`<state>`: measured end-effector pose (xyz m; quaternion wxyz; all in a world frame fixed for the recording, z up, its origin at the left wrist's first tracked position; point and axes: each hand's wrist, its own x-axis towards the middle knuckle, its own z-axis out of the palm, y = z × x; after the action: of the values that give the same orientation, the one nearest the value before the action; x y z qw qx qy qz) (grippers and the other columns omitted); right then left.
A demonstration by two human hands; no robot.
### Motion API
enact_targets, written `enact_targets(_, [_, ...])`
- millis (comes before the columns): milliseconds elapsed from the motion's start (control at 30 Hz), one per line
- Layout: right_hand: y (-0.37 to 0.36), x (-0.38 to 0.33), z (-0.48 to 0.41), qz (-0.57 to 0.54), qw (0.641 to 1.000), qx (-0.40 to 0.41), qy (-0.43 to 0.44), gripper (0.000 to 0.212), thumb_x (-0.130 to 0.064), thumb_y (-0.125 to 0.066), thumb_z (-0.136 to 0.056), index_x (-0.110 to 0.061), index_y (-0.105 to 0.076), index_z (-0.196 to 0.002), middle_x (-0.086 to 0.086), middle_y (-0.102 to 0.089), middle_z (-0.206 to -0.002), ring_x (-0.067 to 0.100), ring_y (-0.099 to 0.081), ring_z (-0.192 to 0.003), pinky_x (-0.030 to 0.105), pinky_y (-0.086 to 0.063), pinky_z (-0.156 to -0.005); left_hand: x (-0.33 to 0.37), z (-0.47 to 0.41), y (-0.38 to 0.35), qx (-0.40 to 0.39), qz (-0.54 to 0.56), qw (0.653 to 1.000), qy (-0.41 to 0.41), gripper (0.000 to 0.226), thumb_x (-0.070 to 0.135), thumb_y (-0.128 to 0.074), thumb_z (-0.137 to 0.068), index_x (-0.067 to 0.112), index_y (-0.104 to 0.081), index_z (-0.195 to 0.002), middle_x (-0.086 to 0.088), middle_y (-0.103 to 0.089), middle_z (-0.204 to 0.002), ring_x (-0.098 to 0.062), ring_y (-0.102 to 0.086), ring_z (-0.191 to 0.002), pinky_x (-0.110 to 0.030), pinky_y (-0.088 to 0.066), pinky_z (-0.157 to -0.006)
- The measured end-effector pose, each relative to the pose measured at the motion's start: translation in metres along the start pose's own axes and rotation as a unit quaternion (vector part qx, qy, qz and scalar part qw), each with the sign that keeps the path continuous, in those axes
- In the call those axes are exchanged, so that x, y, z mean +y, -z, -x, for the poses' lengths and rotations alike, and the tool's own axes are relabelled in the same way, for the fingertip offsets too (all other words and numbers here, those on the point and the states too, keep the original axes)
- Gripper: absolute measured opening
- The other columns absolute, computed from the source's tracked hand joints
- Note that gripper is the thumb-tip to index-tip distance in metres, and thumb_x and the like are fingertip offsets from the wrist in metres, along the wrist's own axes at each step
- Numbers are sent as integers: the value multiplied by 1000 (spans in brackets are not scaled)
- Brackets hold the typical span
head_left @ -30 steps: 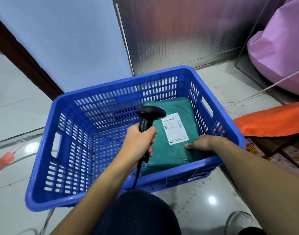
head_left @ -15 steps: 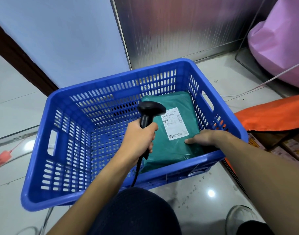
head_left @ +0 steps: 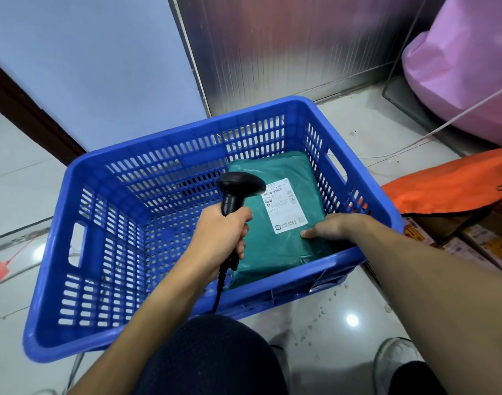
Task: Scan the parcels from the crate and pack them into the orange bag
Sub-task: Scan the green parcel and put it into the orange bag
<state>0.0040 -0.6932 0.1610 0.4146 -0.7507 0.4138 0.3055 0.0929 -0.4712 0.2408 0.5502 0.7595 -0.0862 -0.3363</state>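
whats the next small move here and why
Probably tilt the scanner toward the label and trigger a scan. The left hand grips the scanner just left of the label. The right hand rests on the parcel, which lies flat in the crate, label up, not yet in the orange bag.

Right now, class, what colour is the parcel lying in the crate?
Dark green parcel, with a white label; head view.

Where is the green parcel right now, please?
In the head view, the green parcel lies in the blue crate's right half, right hand resting on it, the scanner just to its left.
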Motion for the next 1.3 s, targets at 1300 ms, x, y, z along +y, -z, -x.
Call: enact_targets(1300, [10,-6,-21,-298,953,-33,-41,67,-58,-78,-72,-12,-75,-122,15,-77,-113,34,-72,-112,49,-52,-106,-60,-68,16,-12,128,971,203,16,27,-68,-90,13,-71,-83,-2,-66,-77,-14,-51,-62,-28,-38,-58])
